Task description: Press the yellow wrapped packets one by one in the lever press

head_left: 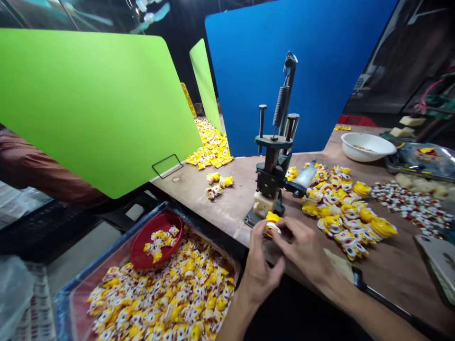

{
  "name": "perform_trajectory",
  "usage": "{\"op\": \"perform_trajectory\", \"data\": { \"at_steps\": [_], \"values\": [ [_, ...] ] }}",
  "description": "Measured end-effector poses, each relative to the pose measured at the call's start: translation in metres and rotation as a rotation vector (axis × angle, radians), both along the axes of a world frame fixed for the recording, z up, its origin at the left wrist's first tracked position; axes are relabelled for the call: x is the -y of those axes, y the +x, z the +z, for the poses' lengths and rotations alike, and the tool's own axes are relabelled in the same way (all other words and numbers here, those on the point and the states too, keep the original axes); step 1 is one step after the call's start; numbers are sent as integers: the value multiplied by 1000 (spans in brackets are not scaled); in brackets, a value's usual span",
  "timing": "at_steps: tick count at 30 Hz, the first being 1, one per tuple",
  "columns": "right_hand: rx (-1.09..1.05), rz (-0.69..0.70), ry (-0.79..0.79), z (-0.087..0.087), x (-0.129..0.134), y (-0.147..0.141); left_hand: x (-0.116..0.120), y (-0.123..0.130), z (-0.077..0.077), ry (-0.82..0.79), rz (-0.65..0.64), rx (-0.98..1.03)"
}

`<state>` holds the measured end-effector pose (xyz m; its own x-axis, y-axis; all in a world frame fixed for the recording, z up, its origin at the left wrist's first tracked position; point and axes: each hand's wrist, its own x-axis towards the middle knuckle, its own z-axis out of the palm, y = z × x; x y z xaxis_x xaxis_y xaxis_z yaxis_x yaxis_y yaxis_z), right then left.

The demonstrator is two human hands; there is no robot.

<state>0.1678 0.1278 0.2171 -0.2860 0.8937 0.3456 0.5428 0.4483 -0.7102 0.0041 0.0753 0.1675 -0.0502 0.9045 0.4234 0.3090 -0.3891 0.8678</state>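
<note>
Between the fingertips of both hands is a small yellow-and-white plastic figure [273, 223], at the table's front edge. My left hand [259, 265] grips it from the left, its thumb bent below. My right hand [300, 244] pinches it from the right. Just behind the figure stands a hand press [272, 175] with a cream-coloured block [263, 203] at its base, a tall spring and a lever with a pale wrapped grip [306, 175]. A heap of yellow-and-white figures [334, 203] lies right of the press, and a few more [218, 182] lie to its left.
Below left, a large bin [76, 293] is full of figures, with a red bowl [137, 253] on top. Green [88, 104] and blue [241, 85] boards stand behind. At right are a white bowl [368, 154], small red-and-white parts [408, 203], a metal tray [441, 161] and a phone [435, 258].
</note>
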Motion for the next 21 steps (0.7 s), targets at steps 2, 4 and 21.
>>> {"op": "perform_trajectory", "data": {
  "at_steps": [2, 4, 21],
  "values": [
    [-51, 34, 9, -2, 5, -19, -4, 2, -7, 55, 189, -10],
    [-85, 94, 8, -2, 7, -24, -20, -4, -13, 31, 339, -5],
    [-764, 102, -653, 75, -197, 88, -81, -2, -6, -157, 321, 93]
  ]
}}
